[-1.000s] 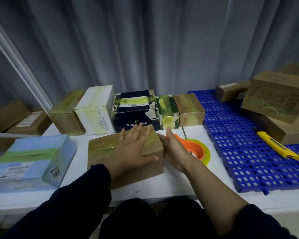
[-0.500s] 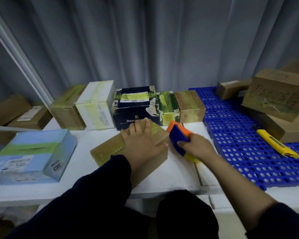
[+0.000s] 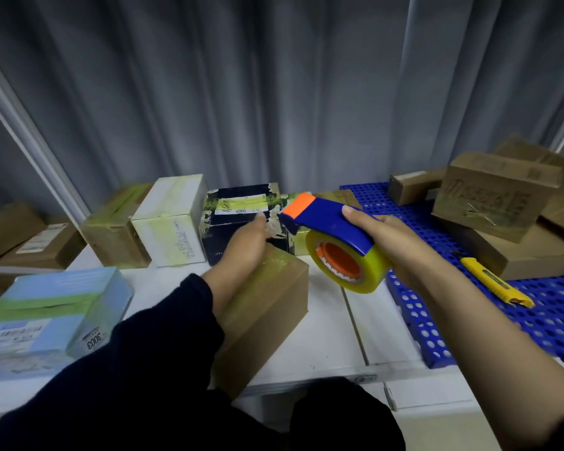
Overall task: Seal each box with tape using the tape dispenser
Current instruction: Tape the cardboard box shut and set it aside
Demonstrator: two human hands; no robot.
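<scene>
the right hand (image 3: 391, 245) grasps the blue and orange tape dispenser (image 3: 326, 222), fingers curled over its handle, held above the table. the yellow tape roll (image 3: 373, 271) hangs below those fingers. the left hand (image 3: 241, 249) lies on the brown box (image 3: 274, 297), fingers stretched out, their tips just left of the dispenser's orange end.

Left hand (image 3: 245, 246) outstretched, right hand (image 3: 392, 244) raised, gripping tape dispenser (image 3: 326, 222)

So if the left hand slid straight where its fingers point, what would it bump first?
Probably the dark blue box in the back row. The left hand rests on the brown box, fingers aimed at it, though the gap between them is hard to judge.
</scene>
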